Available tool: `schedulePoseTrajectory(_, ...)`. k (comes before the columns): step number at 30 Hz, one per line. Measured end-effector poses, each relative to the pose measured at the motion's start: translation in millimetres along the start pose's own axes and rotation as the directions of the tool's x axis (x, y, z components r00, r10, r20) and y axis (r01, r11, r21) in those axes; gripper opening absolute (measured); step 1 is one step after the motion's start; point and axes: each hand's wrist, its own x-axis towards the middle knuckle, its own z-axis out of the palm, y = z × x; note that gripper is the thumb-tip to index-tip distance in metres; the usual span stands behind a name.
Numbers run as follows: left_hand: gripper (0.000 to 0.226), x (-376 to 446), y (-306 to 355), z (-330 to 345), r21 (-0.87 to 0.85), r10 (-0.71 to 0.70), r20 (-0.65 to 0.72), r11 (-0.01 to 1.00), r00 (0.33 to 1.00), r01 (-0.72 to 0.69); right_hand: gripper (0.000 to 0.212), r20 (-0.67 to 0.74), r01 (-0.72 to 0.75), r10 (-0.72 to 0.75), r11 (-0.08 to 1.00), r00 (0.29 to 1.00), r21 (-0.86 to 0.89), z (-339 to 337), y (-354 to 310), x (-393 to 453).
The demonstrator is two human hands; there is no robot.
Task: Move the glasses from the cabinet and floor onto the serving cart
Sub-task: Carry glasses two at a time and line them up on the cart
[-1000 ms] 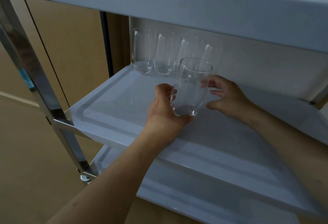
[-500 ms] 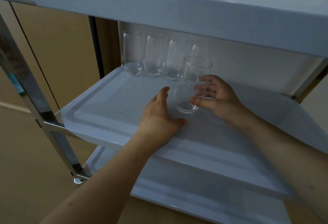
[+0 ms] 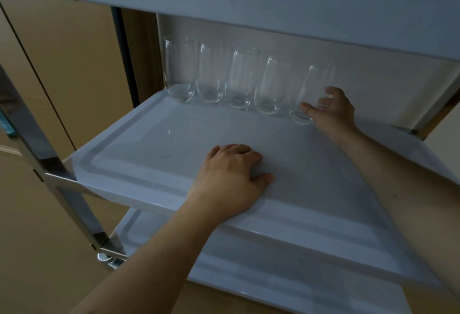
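The five glasses were clear and colourless, with pale glints. The cart's shelf was plain white, tinged blue-grey in the dim light, with one small dark mark. Its frame was shiny silver metal. The floor and wall panels were tan.

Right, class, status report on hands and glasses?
Right hand grips fifth glass, ending the middle-shelf row. Left hand flat on shelf. Nothing obstructing.

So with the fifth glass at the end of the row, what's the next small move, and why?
Probably let go: the right hand holds the fifth glass, which appears seated upright on the middle shelf beside the other four glasses. The left hand rests flat.
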Motion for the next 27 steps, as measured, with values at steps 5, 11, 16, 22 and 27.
schedulePoseTrajectory(5, 0.058, 1.2, -0.5, 0.8, -0.010, 0.001, -0.006, 1.000, 1.000, -0.001, 0.092, -0.042, 0.016, -0.018, 0.999, 0.999, -0.043, 18.1, 4.1, 3.5)
schedulePoseTrajectory(11, 0.049, 2.8, -1.7, 1.5, -0.002, -0.004, -0.016, 1.000, 1.000, 0.004, 0.102, 0.019, 0.014, -0.012, 0.991, 1.000, -0.135, 24.5, 13.0, 0.9)
schedulePoseTrajectory(16, 0.055, 4.1, -1.0, 0.4, -0.008, -0.021, -0.012, 1.000, 1.000, 0.021, 0.107, 0.051, -0.025, 0.037, 0.977, 0.998, -0.211, 20.0, 4.1, -6.0)
schedulePoseTrajectory(22, 0.053, 4.0, 4.1, -2.1, -0.020, -0.035, -0.005, 0.999, 0.999, 0.035, 0.099, 0.227, 0.056, 0.049, 0.901, 0.973, -0.431, -6.5, -16.6, -66.8)
schedulePoseTrajectory(27, 0.042, 1.0, 9.6, -4.8, 0.038, -0.042, -0.024, 0.998, 0.999, 0.043, 0.079, 0.391, 0.200, -0.003, 0.863, 0.920, -0.465, -34.1, -33.4, -133.0)
